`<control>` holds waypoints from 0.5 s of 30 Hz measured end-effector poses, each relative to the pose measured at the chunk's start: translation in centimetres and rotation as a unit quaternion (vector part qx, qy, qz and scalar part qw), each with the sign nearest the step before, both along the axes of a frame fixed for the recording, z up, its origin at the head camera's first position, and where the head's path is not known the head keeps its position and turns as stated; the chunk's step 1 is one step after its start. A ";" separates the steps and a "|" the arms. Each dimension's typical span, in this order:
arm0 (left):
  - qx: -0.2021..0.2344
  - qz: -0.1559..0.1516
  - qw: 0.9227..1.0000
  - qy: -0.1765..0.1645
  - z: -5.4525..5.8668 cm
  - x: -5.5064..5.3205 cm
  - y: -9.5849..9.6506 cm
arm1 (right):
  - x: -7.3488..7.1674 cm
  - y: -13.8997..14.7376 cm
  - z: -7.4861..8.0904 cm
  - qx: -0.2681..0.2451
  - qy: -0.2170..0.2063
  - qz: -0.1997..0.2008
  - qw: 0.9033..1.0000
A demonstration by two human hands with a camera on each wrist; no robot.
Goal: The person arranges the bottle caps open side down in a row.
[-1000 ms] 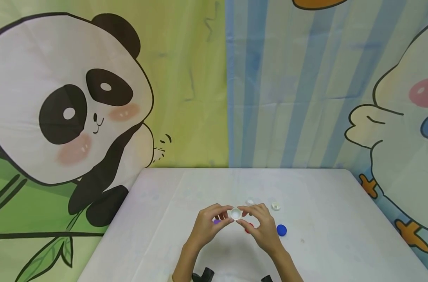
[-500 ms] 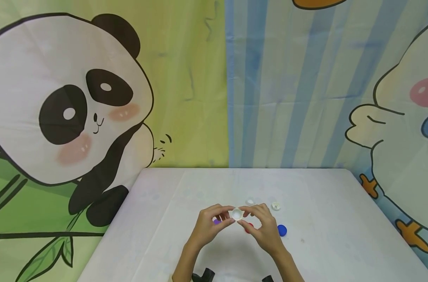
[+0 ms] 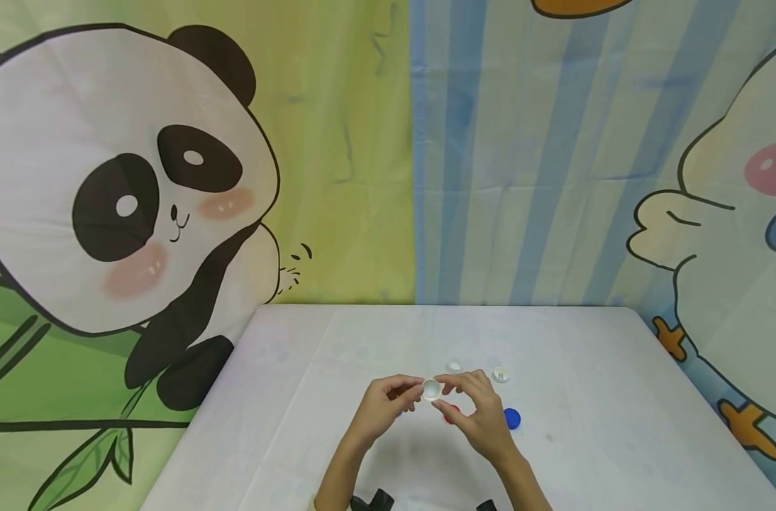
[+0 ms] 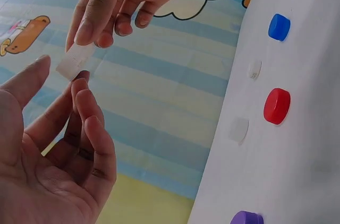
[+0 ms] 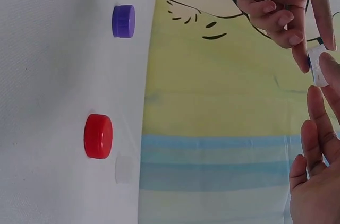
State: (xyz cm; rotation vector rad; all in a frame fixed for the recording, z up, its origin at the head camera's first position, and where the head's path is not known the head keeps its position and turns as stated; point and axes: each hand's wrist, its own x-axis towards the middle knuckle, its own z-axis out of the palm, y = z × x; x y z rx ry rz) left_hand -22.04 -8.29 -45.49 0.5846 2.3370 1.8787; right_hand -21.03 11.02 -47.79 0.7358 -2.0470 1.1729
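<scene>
A white bottle cap (image 3: 432, 389) is held up above the table, its hollow side facing the head camera. My right hand (image 3: 480, 415) pinches it between thumb and fingers; in the left wrist view the right thumb lies on the cap's ridged side (image 4: 74, 62). My left hand (image 3: 381, 408) is beside the cap, a fingertip at its edge and the thumb lifted away from it. Below the hands are a red cap (image 4: 277, 106), partly hidden in the head view, and a purple cap (image 5: 124, 21), mostly covered there by the left hand.
On the white table (image 3: 286, 426) lie a blue cap (image 3: 512, 419) right of the hands and two whitish caps, one clear (image 3: 454, 366) and one white (image 3: 500, 374), beyond them. Printed cloth (image 3: 337, 156) hangs behind. Black wrist gear (image 3: 380, 499) shows at the bottom edge.
My left thumb has come away from the white bottle cap, which both hands gripped before. The left hand has turned a little and now covers most of the purple cap.
</scene>
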 end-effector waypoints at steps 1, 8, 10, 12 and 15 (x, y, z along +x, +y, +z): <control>0.002 -0.003 1.000 -0.004 0.3 0.2 0.0 | 0.0 0.0 0.0 0.001 0.002 0.001 1.000; -0.005 0.000 0.999 -0.034 1.7 0.8 0.1 | -0.3 0.1 -0.4 0.005 -0.001 0.006 1.000; -0.008 0.001 0.999 -0.034 1.7 0.9 0.1 | -0.3 0.1 -0.5 0.007 -0.003 0.007 1.000; -0.011 0.004 0.999 -0.037 1.7 0.8 0.1 | -0.3 0.1 -0.6 0.009 -0.003 0.008 1.000; -0.016 0.008 0.999 -0.037 1.7 0.8 0.1 | -0.3 0.1 -0.6 0.011 -0.002 0.009 1.000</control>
